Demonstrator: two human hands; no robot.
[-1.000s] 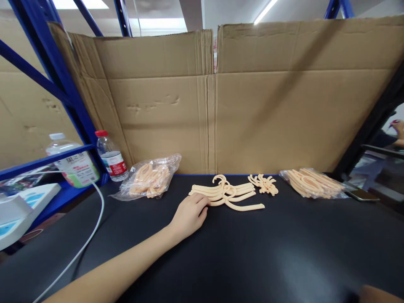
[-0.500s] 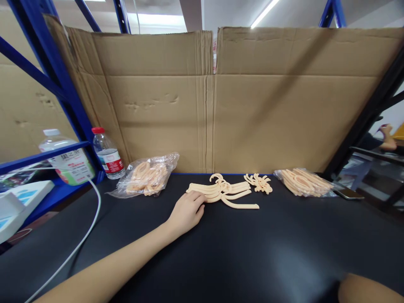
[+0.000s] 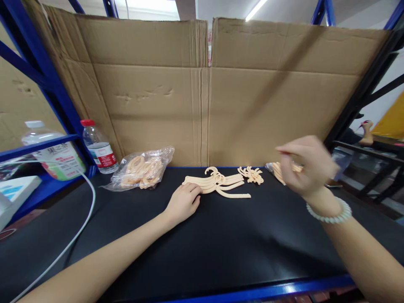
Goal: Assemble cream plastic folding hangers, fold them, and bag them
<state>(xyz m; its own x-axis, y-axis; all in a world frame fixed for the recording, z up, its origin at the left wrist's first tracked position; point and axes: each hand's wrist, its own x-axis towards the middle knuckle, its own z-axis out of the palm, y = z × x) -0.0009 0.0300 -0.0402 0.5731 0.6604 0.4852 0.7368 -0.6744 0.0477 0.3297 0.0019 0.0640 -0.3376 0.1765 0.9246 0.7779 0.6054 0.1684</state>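
A stack of small peach plastic hangers (image 3: 217, 185) lies on the black table top (image 3: 221, 248) near the back. My left hand (image 3: 183, 202) rests palm down at the stack's left end, fingers curled loosely on the hanger tips. My right hand (image 3: 304, 166) hangs in the air above the table at the right, blurred by motion, fingers bent and drawn together; I cannot make out anything in it. It wears a pale bead bracelet (image 3: 330, 212). Behind it lies a clear bag of hangers (image 3: 276, 168), mostly hidden.
A small heap of peach hooks (image 3: 251, 174) lies right of the stack. A second clear bag of hangers (image 3: 142, 170) sits at the left, with two water bottles (image 3: 96, 147) and a white cable (image 3: 78, 235). Cardboard walls (image 3: 202, 92) close the back. Blue shelf posts stand left.
My right hand has risen from the lower right corner into the air in front of the right-hand bag. My left hand stays at the stack. The camera has tilted down slightly.
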